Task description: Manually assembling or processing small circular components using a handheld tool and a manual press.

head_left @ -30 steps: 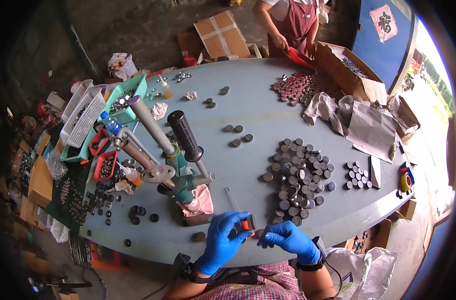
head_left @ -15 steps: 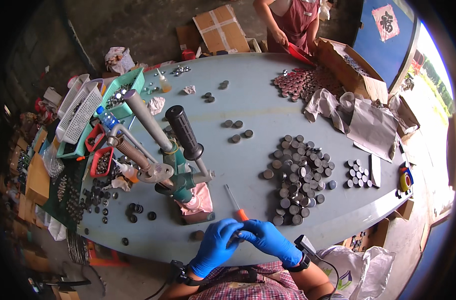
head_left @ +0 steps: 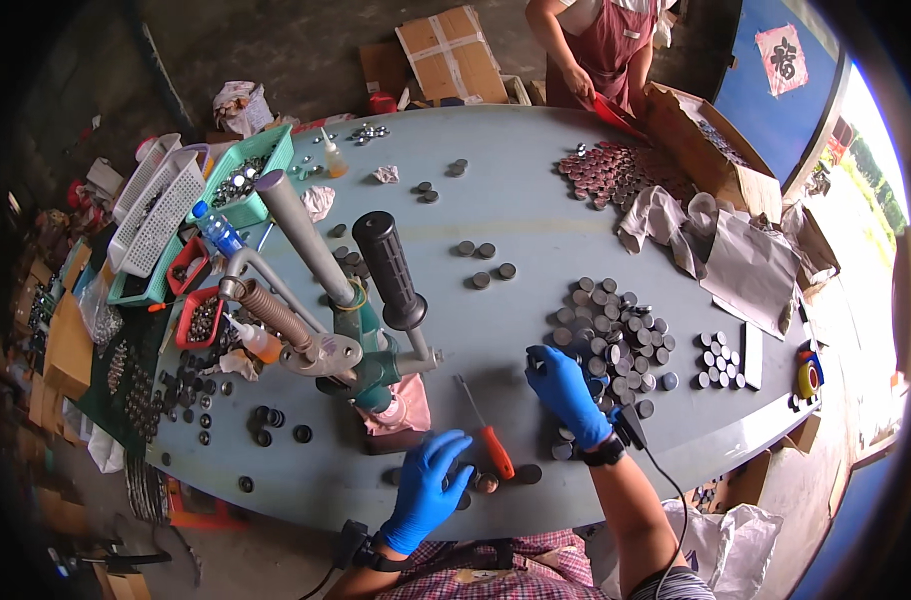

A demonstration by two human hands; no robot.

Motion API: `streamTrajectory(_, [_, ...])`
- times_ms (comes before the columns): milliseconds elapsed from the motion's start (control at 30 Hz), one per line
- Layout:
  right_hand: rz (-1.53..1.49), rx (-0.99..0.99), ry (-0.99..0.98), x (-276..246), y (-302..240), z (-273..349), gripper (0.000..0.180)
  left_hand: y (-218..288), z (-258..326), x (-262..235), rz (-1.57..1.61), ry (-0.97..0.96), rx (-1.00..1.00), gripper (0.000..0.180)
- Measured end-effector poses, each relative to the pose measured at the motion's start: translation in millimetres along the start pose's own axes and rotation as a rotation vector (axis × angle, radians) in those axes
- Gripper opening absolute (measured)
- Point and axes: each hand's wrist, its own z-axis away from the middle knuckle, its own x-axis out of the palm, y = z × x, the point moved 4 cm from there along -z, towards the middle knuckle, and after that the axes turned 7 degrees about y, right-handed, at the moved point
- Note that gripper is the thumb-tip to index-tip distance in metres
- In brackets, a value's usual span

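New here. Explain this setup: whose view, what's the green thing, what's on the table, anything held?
No robot here: a person works with two blue-gloved hands. The view is from a fisheye camera on that person's head, looking down, so straight edges bend near the rim.

The left hand is open beside a few small round pieces. The right hand is at a pile of dark discs; whether its fingertips pinch anything is hard to tell.

On the table, an orange-handled screwdriver lies between the hands, unheld. The green thing looks like a hand press with a black-gripped lever. Across the table, another person holds something red.
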Motion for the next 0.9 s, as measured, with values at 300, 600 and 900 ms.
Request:
streamTrajectory(300, [-1.237,0.698,-0.389,-43,-98,87,0.043,50,-30,5,0.331,0.041,-0.038,0.05])
streamTrajectory(600, [-0.88,0.264,-0.109,-72,-96,104,0.038,79,-27,-15,0.006,0.088,0.188,0.05])
streamTrajectory(900, [-1.028,0.604,-0.327,-49,-107,104,0.028,55,-30,-3,0.061,0.098,0.152,0.045])
